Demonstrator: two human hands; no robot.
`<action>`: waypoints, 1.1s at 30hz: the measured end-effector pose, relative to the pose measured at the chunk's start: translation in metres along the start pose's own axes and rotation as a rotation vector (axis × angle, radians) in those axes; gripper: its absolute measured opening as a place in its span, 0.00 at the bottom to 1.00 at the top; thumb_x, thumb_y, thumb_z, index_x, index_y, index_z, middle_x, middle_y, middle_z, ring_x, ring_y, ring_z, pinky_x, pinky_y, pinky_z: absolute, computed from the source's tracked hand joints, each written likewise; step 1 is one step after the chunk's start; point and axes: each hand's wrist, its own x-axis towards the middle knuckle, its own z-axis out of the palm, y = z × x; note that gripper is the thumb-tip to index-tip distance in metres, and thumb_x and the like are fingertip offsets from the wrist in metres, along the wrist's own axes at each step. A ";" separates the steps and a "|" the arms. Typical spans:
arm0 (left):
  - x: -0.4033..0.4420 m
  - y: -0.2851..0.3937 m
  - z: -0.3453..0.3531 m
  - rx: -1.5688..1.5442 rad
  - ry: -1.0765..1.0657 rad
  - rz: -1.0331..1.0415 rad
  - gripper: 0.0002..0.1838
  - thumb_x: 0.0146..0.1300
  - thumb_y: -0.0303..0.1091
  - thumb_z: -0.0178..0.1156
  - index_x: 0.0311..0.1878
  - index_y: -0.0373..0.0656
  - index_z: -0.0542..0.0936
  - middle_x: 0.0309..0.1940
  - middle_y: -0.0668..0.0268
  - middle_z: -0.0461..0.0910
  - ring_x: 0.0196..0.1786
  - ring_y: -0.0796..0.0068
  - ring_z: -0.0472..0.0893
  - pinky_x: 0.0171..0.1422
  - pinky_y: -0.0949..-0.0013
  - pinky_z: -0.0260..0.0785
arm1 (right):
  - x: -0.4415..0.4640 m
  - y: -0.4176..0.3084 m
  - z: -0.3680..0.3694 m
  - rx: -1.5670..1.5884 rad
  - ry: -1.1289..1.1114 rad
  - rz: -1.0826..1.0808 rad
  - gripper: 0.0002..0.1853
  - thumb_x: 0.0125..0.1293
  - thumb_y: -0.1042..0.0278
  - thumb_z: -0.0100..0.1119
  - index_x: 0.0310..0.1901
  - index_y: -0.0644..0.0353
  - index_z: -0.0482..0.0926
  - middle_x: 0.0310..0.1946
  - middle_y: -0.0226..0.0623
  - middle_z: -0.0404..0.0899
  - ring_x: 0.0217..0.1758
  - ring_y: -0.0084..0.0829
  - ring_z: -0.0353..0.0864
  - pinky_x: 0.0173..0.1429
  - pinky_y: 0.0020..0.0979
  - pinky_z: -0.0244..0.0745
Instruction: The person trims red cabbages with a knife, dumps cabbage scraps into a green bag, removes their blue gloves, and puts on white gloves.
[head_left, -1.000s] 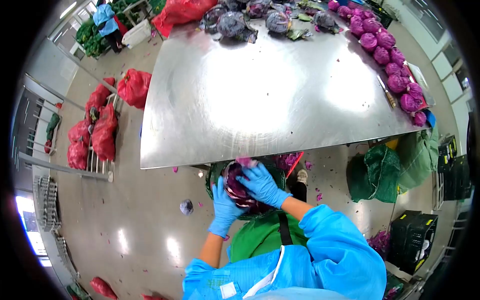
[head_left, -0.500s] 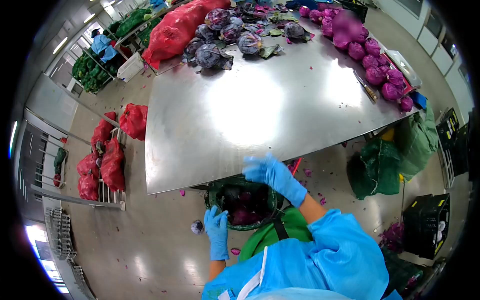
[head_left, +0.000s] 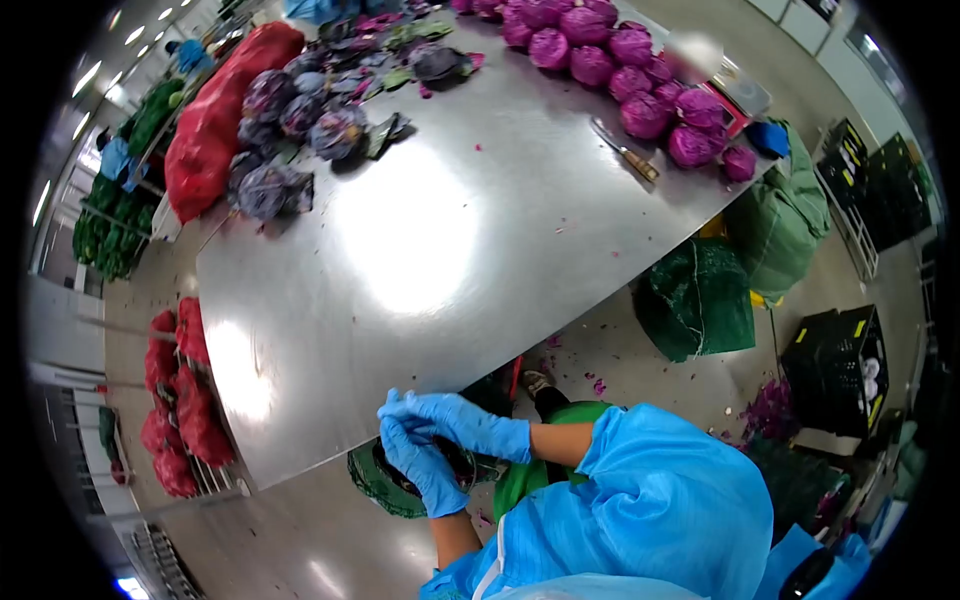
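Observation:
My left hand and my right hand, both in blue gloves, meet over the table's near edge. The right fingers stretch across the left fingertips, and the overlap hides part of both. I see no object in either hand. Below them a dark green bag stands on the floor, its mouth partly covered by my hands. On the steel table, a knife with a wooden handle lies near peeled purple cabbages. Untrimmed cabbages with loose dark leaves sit at the far left.
A full red mesh sack lies along the table's left edge. More red sacks rest on a rack at left. At right are a green bag, a black crate and purple leaf scraps on the floor.
My hands were apart, the left beside the green bag's rim and the right over the table edge; now they touch each other. The view has turned, shifting the table left and down.

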 end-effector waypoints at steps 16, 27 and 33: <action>-0.085 0.020 -0.032 -0.175 0.374 0.237 0.15 0.69 0.39 0.52 0.46 0.36 0.80 0.28 0.71 0.74 0.30 0.84 0.71 0.33 0.80 0.62 | -0.124 0.041 0.047 -0.952 -0.613 -0.489 0.41 0.67 0.70 0.56 0.76 0.49 0.45 0.77 0.38 0.46 0.79 0.35 0.45 0.78 0.35 0.46; -0.199 0.009 -0.015 -0.129 -0.355 0.041 0.22 0.75 0.43 0.49 0.63 0.37 0.72 0.53 0.60 0.79 0.53 0.72 0.79 0.57 0.71 0.71 | -0.223 0.039 0.031 -0.564 -0.165 -0.126 0.25 0.76 0.60 0.43 0.68 0.67 0.64 0.71 0.42 0.61 0.73 0.32 0.61 0.76 0.31 0.55; -0.221 -0.026 0.009 -0.072 -0.044 0.186 0.15 0.74 0.34 0.49 0.52 0.34 0.80 0.47 0.60 0.84 0.46 0.76 0.81 0.54 0.73 0.72 | -0.247 0.055 0.007 -0.488 -0.243 -0.134 0.28 0.76 0.65 0.40 0.73 0.67 0.53 0.74 0.41 0.55 0.75 0.31 0.55 0.77 0.29 0.49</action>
